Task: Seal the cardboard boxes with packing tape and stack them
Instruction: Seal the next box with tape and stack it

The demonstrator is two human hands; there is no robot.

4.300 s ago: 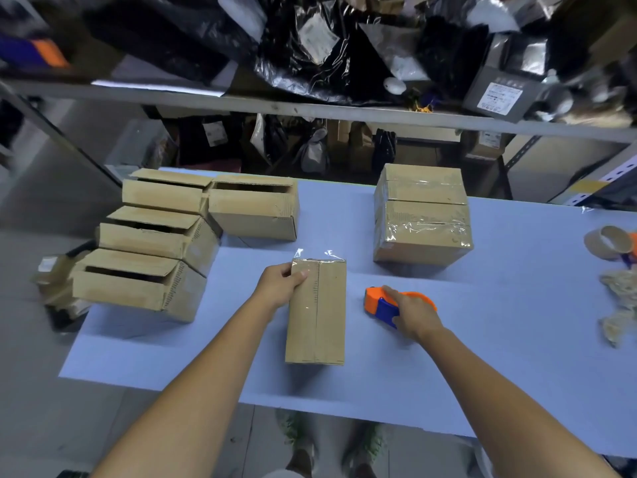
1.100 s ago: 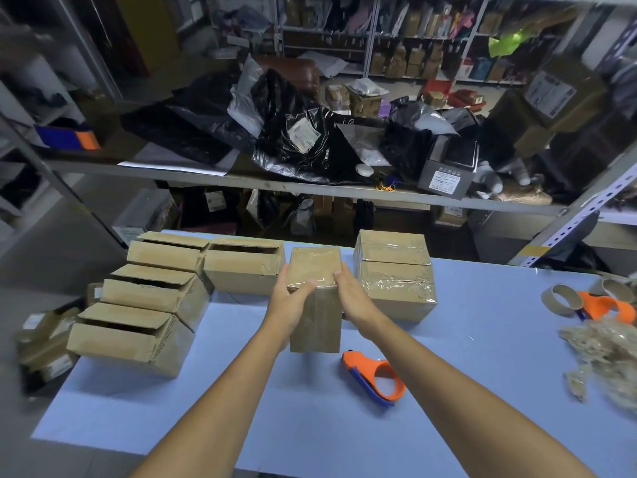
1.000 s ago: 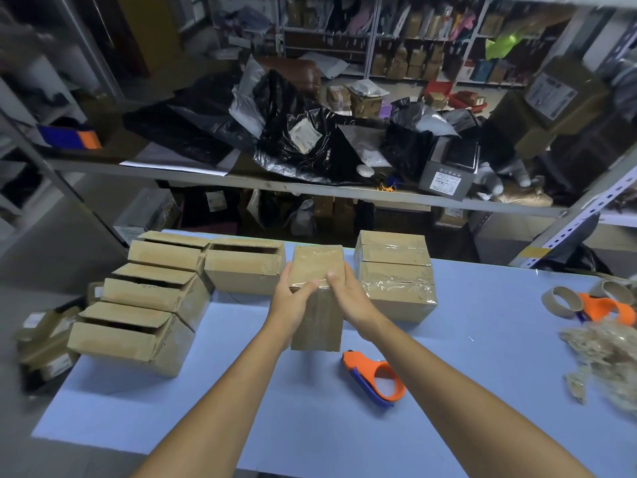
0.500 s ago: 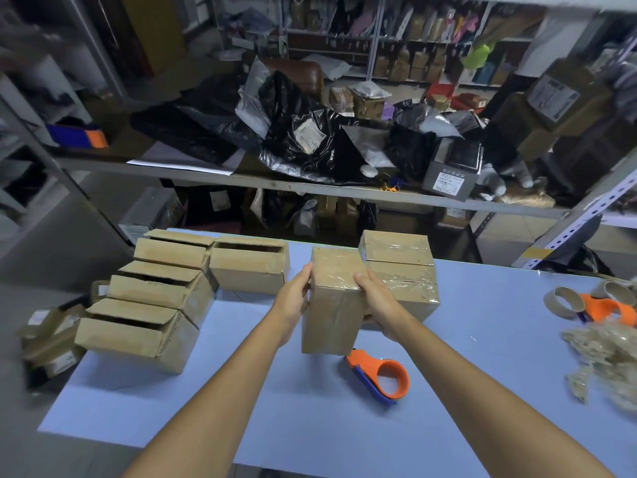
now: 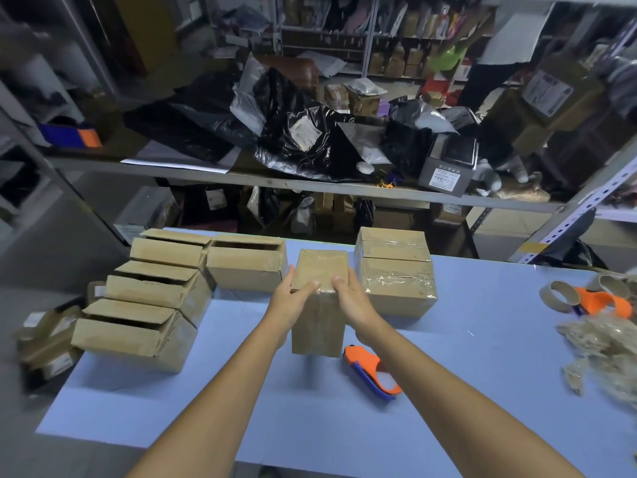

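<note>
Head view: we see the taped box (image 5: pixel 319 319) standing on end between both hands, with a shiny band of tape over its upper edge. The left hand (image 5: pixel 287 305) grips the left side, thumb hooked over the top front edge, fingers (image 5: pixel 290 276) laid up along the left face. The right hand (image 5: pixel 351 301) mirrors it, thumb on the top edge, fingers (image 5: pixel 352 281) wrapped along the right face. The box is clamped between the two sets of fingers. We can't tell if its bottom touches the tabletop (image 5: pixel 482 374).

Just right of the right fingers is the stack of two sealed boxes (image 5: pixel 394 274), close to the held one but apart from it. Just left of the left fingers are the open boxes (image 5: pixel 246 265), flaps unsealed. Nearer us than the right fingers, by the right wrist, the orange tape dispenser (image 5: pixel 370 372) lies on the tabletop. Far right of the fingers are empty tape cores (image 5: pixel 555 294) and a crumpled wad of tape (image 5: pixel 606 353).
</note>
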